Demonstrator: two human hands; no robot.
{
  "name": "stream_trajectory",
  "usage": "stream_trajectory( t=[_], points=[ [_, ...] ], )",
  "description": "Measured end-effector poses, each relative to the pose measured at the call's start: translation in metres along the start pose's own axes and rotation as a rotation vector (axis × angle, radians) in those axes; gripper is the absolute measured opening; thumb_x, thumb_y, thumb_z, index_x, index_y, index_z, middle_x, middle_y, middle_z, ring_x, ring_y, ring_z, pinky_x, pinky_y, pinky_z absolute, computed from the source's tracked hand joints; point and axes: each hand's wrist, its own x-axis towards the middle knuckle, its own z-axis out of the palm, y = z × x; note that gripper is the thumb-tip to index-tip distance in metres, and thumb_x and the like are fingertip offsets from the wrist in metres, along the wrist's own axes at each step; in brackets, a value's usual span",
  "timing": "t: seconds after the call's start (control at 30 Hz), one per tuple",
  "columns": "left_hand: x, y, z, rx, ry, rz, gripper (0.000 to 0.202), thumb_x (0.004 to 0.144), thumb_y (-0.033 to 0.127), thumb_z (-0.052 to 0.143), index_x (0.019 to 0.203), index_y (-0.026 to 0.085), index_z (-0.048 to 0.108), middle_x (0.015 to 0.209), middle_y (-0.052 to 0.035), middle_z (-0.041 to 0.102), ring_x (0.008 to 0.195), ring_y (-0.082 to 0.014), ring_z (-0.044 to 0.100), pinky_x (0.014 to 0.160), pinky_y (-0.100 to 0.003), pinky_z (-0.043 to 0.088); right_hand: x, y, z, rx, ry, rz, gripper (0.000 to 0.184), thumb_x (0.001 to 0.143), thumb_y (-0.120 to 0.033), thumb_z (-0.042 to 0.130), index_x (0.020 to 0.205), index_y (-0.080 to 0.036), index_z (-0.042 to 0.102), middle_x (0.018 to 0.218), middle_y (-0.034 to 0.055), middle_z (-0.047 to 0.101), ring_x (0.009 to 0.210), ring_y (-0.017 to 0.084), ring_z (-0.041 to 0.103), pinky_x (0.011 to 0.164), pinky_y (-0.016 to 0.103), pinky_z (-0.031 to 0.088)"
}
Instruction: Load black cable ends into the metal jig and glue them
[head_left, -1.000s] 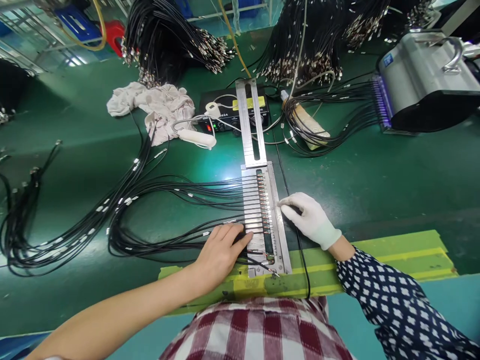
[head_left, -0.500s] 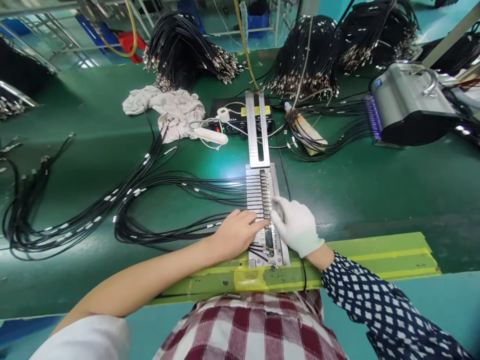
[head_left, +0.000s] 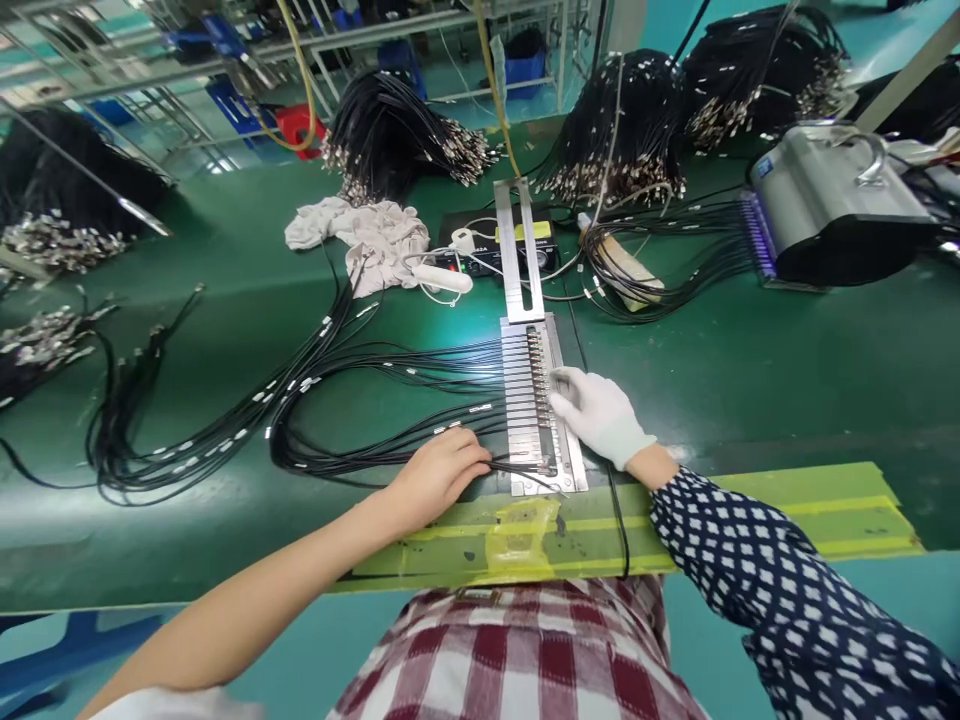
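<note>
A slotted metal fixture (head_left: 517, 405) lies on the green bench, with black cables (head_left: 390, 440) laid across it from the left. Small metal connectors (head_left: 537, 375) line up along its slot. My bare left hand (head_left: 446, 470) is closed around black cables just left of the fixture's near end; its fingertips are partly hidden. On the fixture's right edge rests my right hand (head_left: 600, 412) in a white glove, thumb and forefinger apart beside the connectors. Beyond the fixture, a longer slotted metal plate (head_left: 511, 270) extends away from me.
A black control box (head_left: 480, 262) and a crumpled white cloth (head_left: 386, 240) lie behind the cables. To the right stands a silver machine (head_left: 836, 200) with purple light. Cable bundles (head_left: 619, 120) line the far side. Yellow-green tape (head_left: 525, 540) covers the near bench edge.
My left hand has moved left, off the connectors and onto the cables beside the fixture. My right hand stays at the fixture's right edge. The camera view has shifted slightly.
</note>
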Motion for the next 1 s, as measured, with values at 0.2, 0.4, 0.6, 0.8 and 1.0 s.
stream_trajectory(
  t=[0.2, 0.4, 0.6, 0.8, 1.0],
  points=[
    [-0.015, 0.012, -0.001, -0.415, 0.074, -0.181, 0.021, 0.096, 0.027, 0.057, 0.098, 0.018, 0.075, 0.088, -0.0053, 0.068, 0.081, -0.0154, 0.064, 0.074, -0.026, 0.051, -0.012, 0.024, -0.01, 0.571, -0.023, 0.018, 0.04, 0.1, -0.048, 0.04, 0.127, -0.021, 0.051, 0.081, 0.0027, 0.066, 0.08, 0.021, 0.065, 0.079, 0.036, 0.051],
    [-0.019, 0.017, 0.012, -0.241, 0.059, -0.127, 0.026, 0.101, 0.026, 0.046, 0.108, 0.02, 0.07, 0.096, -0.0061, 0.067, 0.091, -0.0167, 0.062, 0.083, -0.03, 0.05, -0.014, 0.022, -0.005, 0.589, -0.025, 0.059, 0.038, 0.098, -0.048, 0.046, 0.121, -0.021, 0.057, 0.084, 0.0043, 0.069, 0.087, 0.023, 0.068, 0.085, 0.038, 0.053],
    [0.005, 0.0, 0.026, 0.039, 0.125, -0.056, 0.011, 0.095, 0.021, 0.054, 0.092, 0.017, 0.064, 0.091, -0.0058, 0.065, 0.088, -0.0205, 0.058, 0.08, -0.034, 0.049, -0.015, 0.02, -0.005, 0.539, -0.004, 0.088, 0.032, 0.096, -0.043, 0.05, 0.119, -0.022, 0.06, 0.099, 0.0062, 0.072, 0.087, 0.022, 0.069, 0.082, 0.037, 0.055],
    [0.028, 0.002, 0.036, 0.055, 0.274, 0.094, 0.018, 0.099, 0.014, 0.045, 0.092, 0.018, 0.062, 0.09, -0.0048, 0.066, 0.085, -0.0172, 0.057, 0.079, -0.029, 0.048, -0.014, 0.023, 0.001, 0.481, 0.001, 0.094, 0.029, 0.095, -0.039, 0.05, 0.117, -0.024, 0.062, 0.103, 0.0053, 0.071, 0.092, 0.023, 0.068, 0.087, 0.037, 0.055],
    [0.049, 0.003, 0.039, 0.156, 0.223, 0.228, 0.026, 0.099, 0.01, 0.039, 0.095, 0.015, 0.064, 0.087, -0.0069, 0.063, 0.082, -0.0182, 0.054, 0.075, -0.029, 0.047, -0.012, 0.021, 0.0, 0.421, -0.007, 0.11, 0.026, 0.095, -0.036, 0.05, 0.114, -0.025, 0.063, 0.101, 0.0045, 0.072, 0.092, 0.022, 0.067, 0.086, 0.037, 0.054]
  ],
)
